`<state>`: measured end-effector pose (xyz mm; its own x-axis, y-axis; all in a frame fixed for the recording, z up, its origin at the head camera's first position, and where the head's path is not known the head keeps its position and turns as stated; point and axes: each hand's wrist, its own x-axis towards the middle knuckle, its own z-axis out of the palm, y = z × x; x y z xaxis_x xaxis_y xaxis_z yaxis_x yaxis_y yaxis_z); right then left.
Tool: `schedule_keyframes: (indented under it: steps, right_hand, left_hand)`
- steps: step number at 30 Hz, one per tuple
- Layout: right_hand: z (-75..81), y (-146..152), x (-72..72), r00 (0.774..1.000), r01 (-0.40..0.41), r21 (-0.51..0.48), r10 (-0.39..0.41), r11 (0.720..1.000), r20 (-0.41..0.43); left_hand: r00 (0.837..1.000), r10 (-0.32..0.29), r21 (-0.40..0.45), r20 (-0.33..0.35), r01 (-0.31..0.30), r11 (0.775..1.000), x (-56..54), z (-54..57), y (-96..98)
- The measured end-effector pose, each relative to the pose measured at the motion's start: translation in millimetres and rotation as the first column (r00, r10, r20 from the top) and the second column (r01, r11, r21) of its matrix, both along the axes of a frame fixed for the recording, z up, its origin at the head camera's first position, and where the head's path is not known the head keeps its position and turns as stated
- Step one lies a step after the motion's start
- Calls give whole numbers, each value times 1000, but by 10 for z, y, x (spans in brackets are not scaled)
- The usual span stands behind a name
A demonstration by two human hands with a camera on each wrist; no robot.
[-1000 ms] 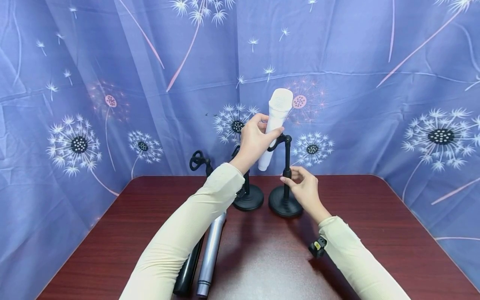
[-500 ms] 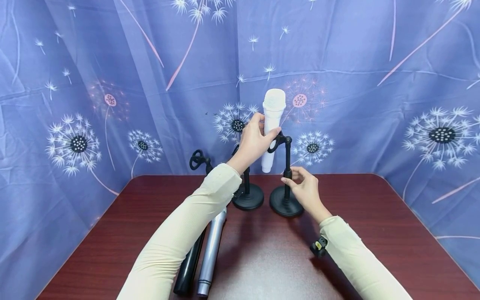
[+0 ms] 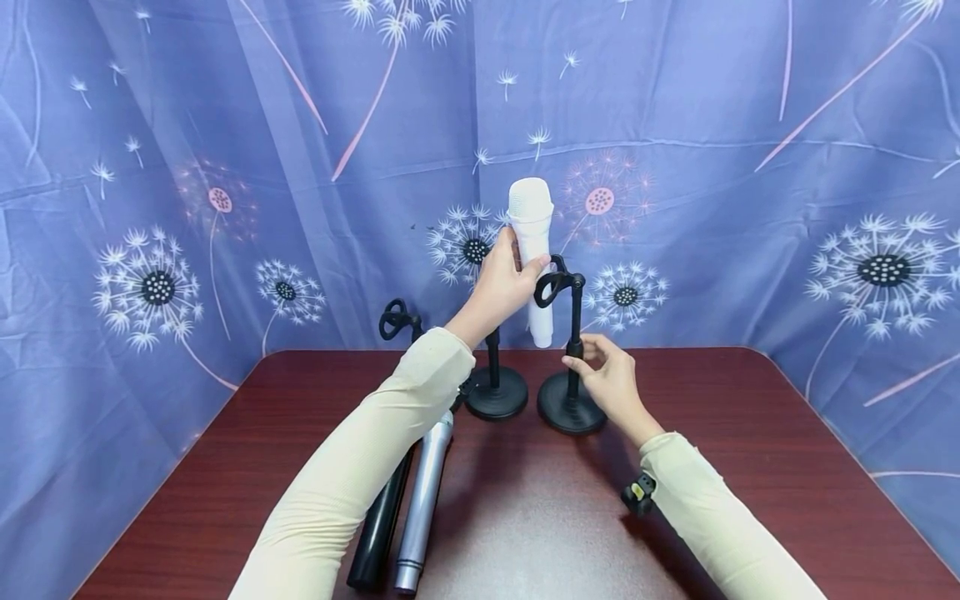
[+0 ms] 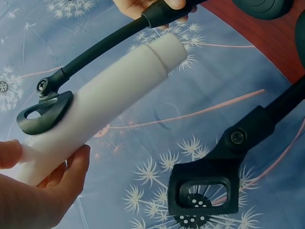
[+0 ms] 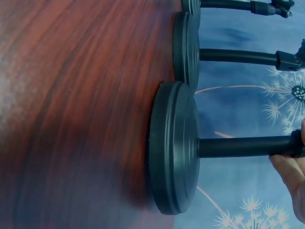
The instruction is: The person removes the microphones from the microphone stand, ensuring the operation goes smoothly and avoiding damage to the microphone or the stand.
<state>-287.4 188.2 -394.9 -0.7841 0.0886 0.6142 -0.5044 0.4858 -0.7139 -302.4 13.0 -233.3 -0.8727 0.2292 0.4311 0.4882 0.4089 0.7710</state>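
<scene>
My left hand (image 3: pixel 504 279) grips a white microphone (image 3: pixel 531 208) by its body, head up and leaning slightly left. Close against it is the black clip (image 3: pixel 551 287) of the right-hand microphone stand (image 3: pixel 572 404); in the left wrist view the clip (image 4: pixel 45 114) overlaps the microphone's side (image 4: pixel 114 95). I cannot tell whether they touch. My right hand (image 3: pixel 611 379) pinches that stand's upright at the collar between thumb and fingers, and its round base (image 5: pixel 174 148) rests on the table in the right wrist view.
A second black stand (image 3: pixel 497 393) is just left, its clip (image 4: pixel 205 188) unoccupied. Another stand's clip (image 3: pixel 397 319) shows behind my left sleeve. A silver microphone (image 3: pixel 423 508) and a black cylindrical object (image 3: pixel 381 533), partly hidden, lie on the table (image 3: pixel 750 467). A patterned curtain (image 3: pixel 675 100) hangs behind.
The white microphone's head has swung left, from leaning right to leaning slightly left, while its lower end has shifted right. My left hand has moved a little left. My right hand keeps its place.
</scene>
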Motion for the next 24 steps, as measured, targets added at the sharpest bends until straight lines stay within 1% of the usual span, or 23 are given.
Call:
schedule_keyframes:
  steps: [4,7,9,13,15,20,24]
  right_hand:
    - [-16,2,4,1000,-4,5,4,1000,15]
    - [-31,14,-11,1000,1,-4,-1,1000,12]
    - [-35,30,-24,1000,4,-22,-4,1000,13]
    - [-13,50,-35,1000,10,-48,-9,999,22]
    - [0,51,-36,1000,15,-37,-14,999,20]
    - [9,54,-41,999,39,-16,-39,999,25]
    - [11,56,-39,998,43,-25,-42,999,37]
  left_hand:
    - [999,-40,20,27,40,999,-18,-21,-27]
    - [997,-62,47,54,59,997,-25,-23,-51]
    - [996,-64,65,68,60,996,-31,-35,-73]
    - [994,-52,78,92,45,996,-32,-83,-126]
    - [993,-36,78,112,27,997,-26,-112,-151]
    - [983,6,59,184,-17,998,6,-184,-232]
    - [973,3,45,231,-14,999,37,-270,-291]
